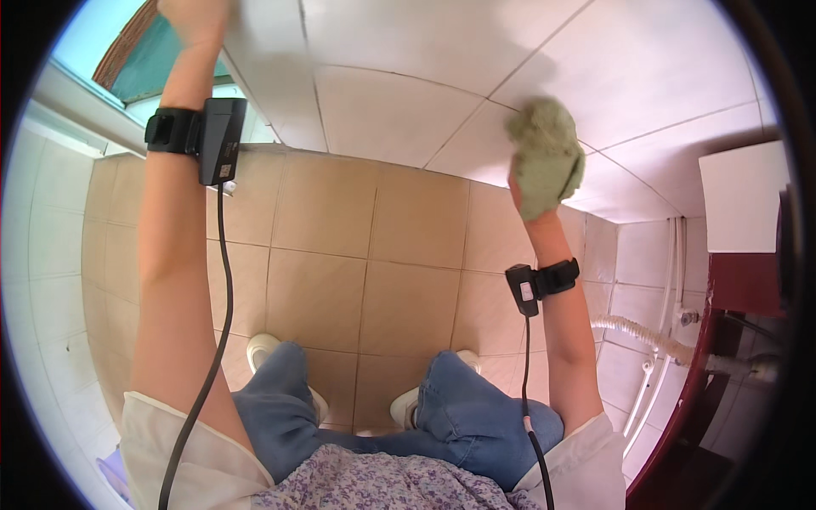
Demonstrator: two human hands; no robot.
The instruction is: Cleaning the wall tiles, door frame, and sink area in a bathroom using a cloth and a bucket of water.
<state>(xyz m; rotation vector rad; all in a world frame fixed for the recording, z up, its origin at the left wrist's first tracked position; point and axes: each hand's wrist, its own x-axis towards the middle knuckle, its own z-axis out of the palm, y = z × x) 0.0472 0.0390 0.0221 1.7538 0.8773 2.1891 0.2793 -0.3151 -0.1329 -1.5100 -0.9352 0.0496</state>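
A green cloth [551, 161] is in my right hand [516, 194], pressed to the white tiled wall [399, 106] right of the middle. Its folds cover most of that hand and its fingers. Far up on the left, my left hand [197, 21] reaches to the wall beside the doorway or window opening. The picture's upper edge cuts it off, so its fingers do not show. Each wrist carries a black strap with a small black box and a cable.
Tan tiles make up the floor [327, 212] below the wall. At the right stands a dark red cabinet [744, 280] with a white top part. A ribbed hose [642, 331] and thin white pipes run beside it. A teal panel [161, 64] with a wooden edge shows at upper left.
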